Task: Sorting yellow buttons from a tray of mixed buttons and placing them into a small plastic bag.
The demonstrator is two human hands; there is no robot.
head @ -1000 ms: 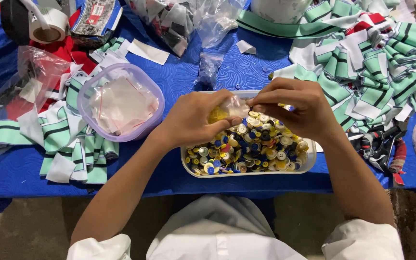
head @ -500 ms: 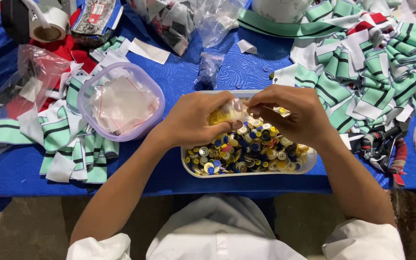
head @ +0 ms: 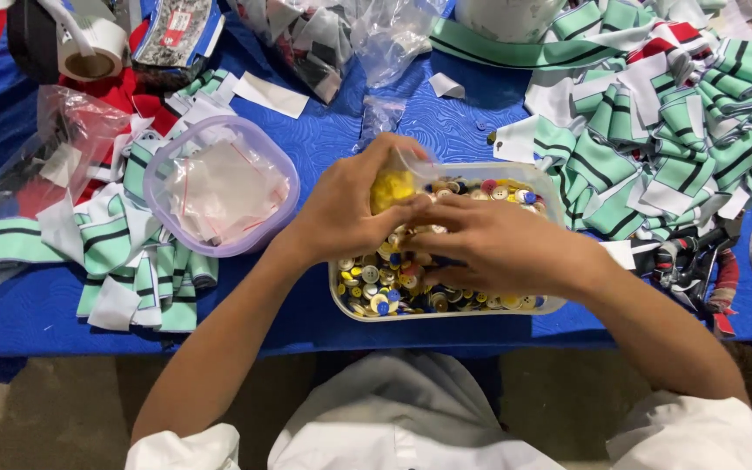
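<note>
Where the blue table cover [head: 324, 139] meets the near table edge, a clear rectangular tray of mixed buttons [head: 446, 300] is set — yellow, blue, white and red buttons are heaped in it. Above its left half a small clear bag of yellow buttons [head: 393, 183] is held by the left hand [head: 345, 209], whose fingers are curled around the bag with the thumb pressed to its side. The right hand [head: 498, 248] is laid over the tray, its fingers pressed together and brought to the bag's lower edge; whether a button is pinched cannot be told. Just left of the tray a round lilac-rimmed tub [head: 219, 187] of small empty clear bags is placed. Green-and-white striped knit collars [head: 663, 130] are piled to the right, and more [head: 124, 261] lie to the left. A roll of tape [head: 89, 48] is seen at the far left corner.
</note>
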